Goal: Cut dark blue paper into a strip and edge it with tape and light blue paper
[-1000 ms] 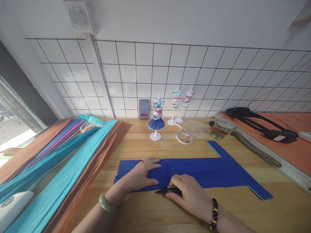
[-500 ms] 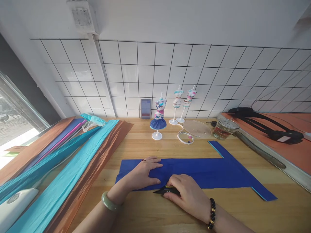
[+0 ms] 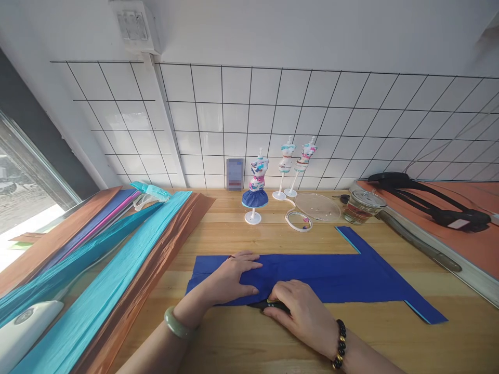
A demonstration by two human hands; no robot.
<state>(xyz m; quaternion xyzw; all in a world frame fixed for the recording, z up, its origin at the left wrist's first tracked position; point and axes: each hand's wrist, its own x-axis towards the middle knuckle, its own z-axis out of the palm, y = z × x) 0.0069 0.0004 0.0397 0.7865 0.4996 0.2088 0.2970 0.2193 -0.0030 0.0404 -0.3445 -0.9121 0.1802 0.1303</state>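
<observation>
In the head view, your left hand (image 3: 233, 278) presses flat on the blue cloth (image 3: 312, 275), its fingers spread and its grip apart. Your right hand (image 3: 298, 306) has its grip clamped on a black cutting tool (image 3: 268, 305) at the cloth's near edge. The cloth lies across the tabletop (image 3: 234, 343), in front of the skirted mannequin (image 3: 257, 179).

The dress form in a blue skirt (image 3: 255, 189) stands upright near the tiled wall (image 3: 202, 114). Just left of it is a grey panel (image 3: 235, 174), possibly a phone, its face too blurred to tell. To its right are two bare-stemmed dress forms (image 3: 294, 158), a white-rimmed ring (image 3: 288, 225), a lidded glass jar (image 3: 360, 208) and, farther off, a black frame (image 3: 429, 202) on an orange surface (image 3: 477, 254). Well left of it lie turquoise strips (image 3: 113, 265), brown strips (image 3: 156, 259) and a white device (image 3: 29, 332).
</observation>
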